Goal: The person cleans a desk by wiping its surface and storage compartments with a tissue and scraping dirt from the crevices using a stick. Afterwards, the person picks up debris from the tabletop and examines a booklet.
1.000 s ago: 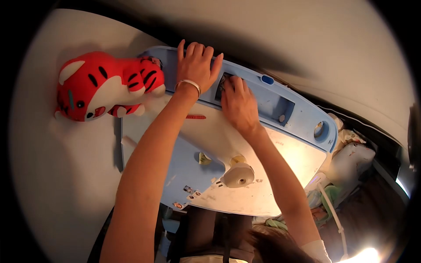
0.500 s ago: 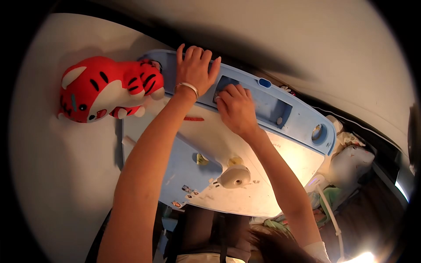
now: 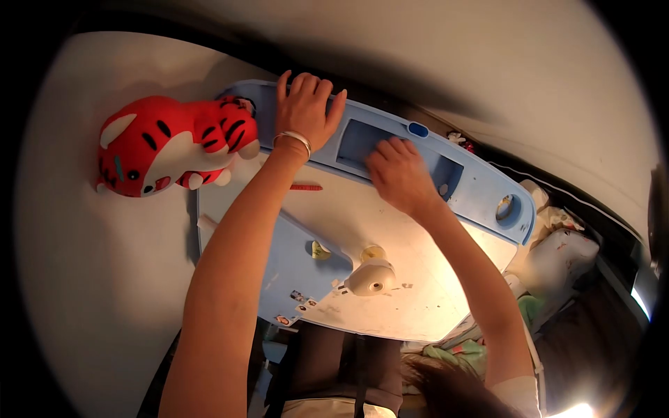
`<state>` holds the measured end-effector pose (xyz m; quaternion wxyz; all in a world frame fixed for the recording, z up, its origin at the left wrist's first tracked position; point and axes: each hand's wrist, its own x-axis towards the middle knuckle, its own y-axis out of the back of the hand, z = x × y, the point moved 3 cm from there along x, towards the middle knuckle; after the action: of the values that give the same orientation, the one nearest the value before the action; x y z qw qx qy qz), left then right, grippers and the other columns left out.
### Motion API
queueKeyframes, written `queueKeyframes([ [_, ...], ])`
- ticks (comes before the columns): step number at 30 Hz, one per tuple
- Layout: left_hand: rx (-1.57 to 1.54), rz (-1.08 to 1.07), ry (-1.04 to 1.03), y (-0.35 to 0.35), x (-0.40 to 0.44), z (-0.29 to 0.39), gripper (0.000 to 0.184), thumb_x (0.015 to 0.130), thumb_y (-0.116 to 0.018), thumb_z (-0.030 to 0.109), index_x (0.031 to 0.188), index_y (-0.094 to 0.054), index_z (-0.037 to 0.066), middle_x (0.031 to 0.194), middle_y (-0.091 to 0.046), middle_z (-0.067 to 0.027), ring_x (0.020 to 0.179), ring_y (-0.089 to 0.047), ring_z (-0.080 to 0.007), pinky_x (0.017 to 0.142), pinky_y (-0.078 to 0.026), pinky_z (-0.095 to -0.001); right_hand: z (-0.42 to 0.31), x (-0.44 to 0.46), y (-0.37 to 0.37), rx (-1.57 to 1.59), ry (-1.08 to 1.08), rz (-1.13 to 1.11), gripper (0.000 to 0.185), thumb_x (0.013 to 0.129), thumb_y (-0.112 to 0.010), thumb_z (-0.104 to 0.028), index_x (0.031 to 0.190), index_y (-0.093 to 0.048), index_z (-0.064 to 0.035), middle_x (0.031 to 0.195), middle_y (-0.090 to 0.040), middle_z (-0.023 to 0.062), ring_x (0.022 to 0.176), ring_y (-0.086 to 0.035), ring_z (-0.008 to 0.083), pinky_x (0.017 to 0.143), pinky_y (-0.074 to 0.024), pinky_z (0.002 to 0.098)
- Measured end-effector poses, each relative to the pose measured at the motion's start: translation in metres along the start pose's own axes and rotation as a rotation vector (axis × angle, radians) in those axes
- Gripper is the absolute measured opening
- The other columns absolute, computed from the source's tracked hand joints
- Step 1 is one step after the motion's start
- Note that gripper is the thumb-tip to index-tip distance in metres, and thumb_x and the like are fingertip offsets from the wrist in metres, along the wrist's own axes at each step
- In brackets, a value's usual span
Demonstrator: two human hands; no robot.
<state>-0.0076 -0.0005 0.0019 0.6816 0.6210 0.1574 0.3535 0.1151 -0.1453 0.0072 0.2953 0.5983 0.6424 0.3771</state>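
While resting left hand (image 3: 304,111) on blue tray (image 3: 481,182), dips right hand (image 3: 402,171) into recessed well (image 3: 364,136)

Lays left hand palm down near the left end of blue tray, which runs along the far side of a pale counter (image 3: 418,303). Stretches those fingers up over the back rim, released and spread, with thumb held apart. Wears a light bracelet (image 3: 298,139) at the left wrist.

Bends the fingers of right hand down over the middle of recessed well, across its front edge. Shows them curled and blurred; cannot tell whether grasping anything beneath. Leaves in sight a small pale object (image 3: 443,189) at the well's right end. Shows also a dark oval slot (image 3: 418,129) on the back rim and, farther right, a round holder (image 3: 504,207).

Has a short red strip (image 3: 305,187) lying between the forearms, just in front of blue tray. Faces a rounded white device (image 3: 371,279) nearer the lap, right of a blue panel (image 3: 287,254) bearing a yellowish piece (image 3: 320,251) and small stickers (image 3: 298,296). Has a red plush tiger (image 3: 182,143) tipped on its side at far left, feet toward the tray's left end. Catches bright lamplight (image 3: 577,411) from the lower right. Shows dark-clad legs (image 3: 348,362) below the counter's near edge.
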Motion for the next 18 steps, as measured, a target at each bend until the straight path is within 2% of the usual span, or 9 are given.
queueKeyframes([
  [1, 0.004, -0.005, 0.003, 0.0, 0.0, 0.001, 0.021, 0.091, -0.054, 0.027, 0.087, -0.06, 0.007, 0.09, -0.059, -0.0072, 0.099, -0.054, -0.0256, 0.103, -0.03, -0.0468, 0.004, -0.007, 0.006, -0.022, 0.002, -0.025, 0.008, 0.076, -0.059, -0.012, 0.071, -0.06, -0.0066, 0.078, -0.053, 0.0083, 0.083, -0.053, 0.0254, 0.078, -0.0412, 0.0371],
  [5, 0.029, -0.011, 0.009, 0.001, 0.001, 0.001, 0.021, 0.091, -0.053, 0.027, 0.086, -0.06, 0.007, 0.09, -0.059, -0.0072, 0.099, -0.054, -0.0254, 0.103, -0.03, -0.0467, 0.005, -0.021, 0.016, -0.273, -0.24, -0.161, 0.009, 0.073, -0.062, -0.013, 0.076, -0.061, -0.0053, 0.081, -0.055, 0.0099, 0.083, -0.053, 0.0251, 0.076, -0.0416, 0.0379],
  [8, 0.015, -0.004, 0.01, 0.0, 0.0, 0.001, 0.021, 0.091, -0.053, 0.027, 0.086, -0.059, 0.007, 0.089, -0.059, -0.0071, 0.099, -0.054, -0.0252, 0.102, -0.03, -0.0466, -0.016, 0.0, 0.004, -0.137, -0.236, 0.05, 0.009, 0.075, -0.062, -0.012, 0.08, -0.061, -0.0044, 0.086, -0.056, 0.0104, 0.084, -0.053, 0.0259, 0.075, -0.0417, 0.0389],
  [9, 0.01, -0.003, 0.015, 0.0, 0.0, 0.002, 0.021, 0.091, -0.053, 0.027, 0.086, -0.059, 0.007, 0.089, -0.059, -0.0072, 0.099, -0.054, -0.0251, 0.102, -0.03, -0.0466, -0.02, 0.007, -0.011, 0.01, -0.172, 0.165, 0.009, 0.078, -0.061, -0.011, 0.082, -0.061, -0.0035, 0.087, -0.055, 0.0104, 0.084, -0.053, 0.0274, 0.075, -0.0417, 0.0396],
  [11, 0.007, 0.005, 0.015, 0.0, 0.0, 0.002, 0.021, 0.091, -0.054, 0.026, 0.086, -0.059, 0.007, 0.089, -0.059, -0.0072, 0.099, -0.053, -0.0252, 0.102, -0.03, -0.0465, -0.03, 0.021, -0.015, 0.11, -0.16, 0.2, 0.008, 0.08, -0.06, -0.011, 0.082, -0.06, -0.0032, 0.086, -0.054, 0.0107, 0.084, -0.053, 0.0284, 0.075, -0.0417, 0.0397],
  [13, 0.01, 0.015, 0.01, -0.002, 0.0, 0.001, 0.02, 0.091, -0.054, 0.026, 0.086, -0.059, 0.007, 0.088, -0.058, -0.0073, 0.098, -0.053, -0.0253, 0.102, -0.03, -0.0463, -0.029, 0.021, -0.017, 0.172, -0.128, 0.214, 0.008, 0.081, -0.06, -0.011, 0.082, -0.06, -0.0031, 0.084, -0.054, 0.0107, 0.084, -0.052, 0.029, 0.075, -0.0416, 0.0395],
  [18, 0.002, 0.02, 0.006, -0.004, 0.001, 0.002, 0.02, 0.091, -0.053, 0.026, 0.085, -0.058, 0.007, 0.087, -0.058, -0.0074, 0.097, -0.053, -0.0257, 0.102, -0.031, -0.0462, -0.021, 0.024, -0.016, 0.15, 0.0, 0.033, 0.007, 0.082, -0.059, -0.01, 0.081, -0.06, -0.0033, 0.082, -0.054, 0.0095, 0.084, -0.053, 0.028, 0.076, -0.0419, 0.0393],
])
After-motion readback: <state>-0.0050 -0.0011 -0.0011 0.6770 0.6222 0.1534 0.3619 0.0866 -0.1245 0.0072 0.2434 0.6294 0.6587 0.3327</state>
